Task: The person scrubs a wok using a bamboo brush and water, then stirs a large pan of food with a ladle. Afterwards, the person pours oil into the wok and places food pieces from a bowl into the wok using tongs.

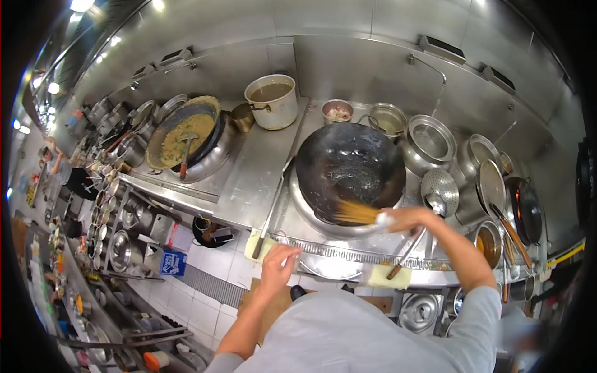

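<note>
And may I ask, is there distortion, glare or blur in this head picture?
Head view: strong fisheye distortion, the back wall bowing and the corners black; head view: bright glare from ceiling lights at upper left, and small highlights in the dark wok; head view: the brush looks slightly smeared, and a patch at lower right is too blurred to identify.

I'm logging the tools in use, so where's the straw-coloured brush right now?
In the head view, just right of centre: the brush is in the right hand, its bristles over the near side of the large black wok.
</note>
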`<state>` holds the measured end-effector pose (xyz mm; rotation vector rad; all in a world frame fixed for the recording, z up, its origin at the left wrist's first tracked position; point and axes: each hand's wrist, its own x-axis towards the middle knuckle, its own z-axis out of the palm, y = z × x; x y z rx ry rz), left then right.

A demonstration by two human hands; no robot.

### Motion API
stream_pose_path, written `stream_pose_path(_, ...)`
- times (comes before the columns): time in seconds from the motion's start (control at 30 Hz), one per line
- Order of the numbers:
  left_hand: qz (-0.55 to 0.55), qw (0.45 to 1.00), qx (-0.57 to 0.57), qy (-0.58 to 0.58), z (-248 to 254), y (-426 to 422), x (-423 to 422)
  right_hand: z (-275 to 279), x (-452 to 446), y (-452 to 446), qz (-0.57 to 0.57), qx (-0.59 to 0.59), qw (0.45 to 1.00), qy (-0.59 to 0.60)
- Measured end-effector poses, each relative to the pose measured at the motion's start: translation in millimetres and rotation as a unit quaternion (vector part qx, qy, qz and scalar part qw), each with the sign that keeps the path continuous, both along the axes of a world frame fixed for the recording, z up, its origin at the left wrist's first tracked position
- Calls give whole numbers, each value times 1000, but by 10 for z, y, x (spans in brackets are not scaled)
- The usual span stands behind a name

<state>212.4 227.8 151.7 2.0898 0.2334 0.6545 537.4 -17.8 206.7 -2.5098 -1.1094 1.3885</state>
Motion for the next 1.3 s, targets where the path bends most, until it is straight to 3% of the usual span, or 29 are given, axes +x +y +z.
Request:
stream_pose_path(0.03,-12,999,42,-23,2,11,149,58,160,-318,64,-21,986,-153)
stream_pose_path(0.07,-23,995,85,-47,24,22,323,77,154,-526,88,-70,914,-390)
stream_pose_path(0.1,-32,992,94,-79,65,-17,530,101,209,-696,21,-60,893,-445)
stream_pose_path(0.13,-37,988,104,-112,101,-78,749,246,105,-736,22,-66,891,-449)
stream_pose_path(0.2,-49,981,116,-145,-71,-101,1172,590,-233,-779,-131,73,846,-512)
stream_pose_path(0.23,-49,981,110,-150,-238,-60,1323,406,-238,-792,-172,121,844,-493)
stream_pose_path(0.27,-76,983,155,-68,-434,-7,1470,73,-138,-914,-150,164,851,-476)
stream_pose_path(0.3,-104,974,201,14,-594,18,1576,-258,-52,-958,-116,74,870,-473)
stream_pose_path(0.33,-107,974,200,9,-740,15,1600,-441,-19,-1006,-82,-15,881,-466)
stream_pose_path(0.4,-122,939,318,55,-943,30,1576,-237,-440,-749,-159,35,849,-502)
stream_pose_path(0.47,-114,946,300,31,-948,-42,1460,-177,-740,-452,-195,53,846,-493)
stream_pose_path(0.53,-97,948,303,-5,-904,-117,1371,-264,-869,-199,-216,216,851,-428)
stream_pose_path(0.6,-106,945,309,-10,-939,-146,1305,-578,-876,69,-133,237,901,-337)
stream_pose_path(0.67,-106,946,302,-54,-984,-156,1222,-408,-1016,285,-35,141,969,-200)
stream_pose_path(0.73,-121,944,305,-42,-855,-169,994,-401,-996,141,-20,122,976,-178)
stream_pose_path(0.8,-132,945,298,-23,-635,-163,773,-7,-1096,-39,-57,85,966,-238)
stream_pose_path(0.83,-141,938,315,-36,-490,-161,658,-59,-1169,-132,-62,163,961,-215)
stream_pose_path(0.87,-149,929,333,-52,-341,-152,594,23,-1268,-148,-67,161,962,-211)
stream_pose_path(0.93,-150,925,337,-94,-124,-124,538,271,-1449,-128,-79,70,994,17)
stream_pose_path(1.0,-210,896,385,-65,47,-116,461,44,-1423,-334,-67,103,991,52)
stream_pose_path(1.1,-237,865,426,-118,496,-172,714,156,-1475,-497,-194,139,943,233)
stream_pose_path(1.13,-239,850,446,-149,619,-226,844,86,-1462,-556,-194,139,943,231)
stream_pose_path(1.2,-205,842,447,-220,829,-415,1138,-127,-1478,-710,-264,234,869,347)
stream_pose_path(1.3,-215,828,468,-220,1030,-542,1454,-248,-1331,-882,-274,234,863,353)
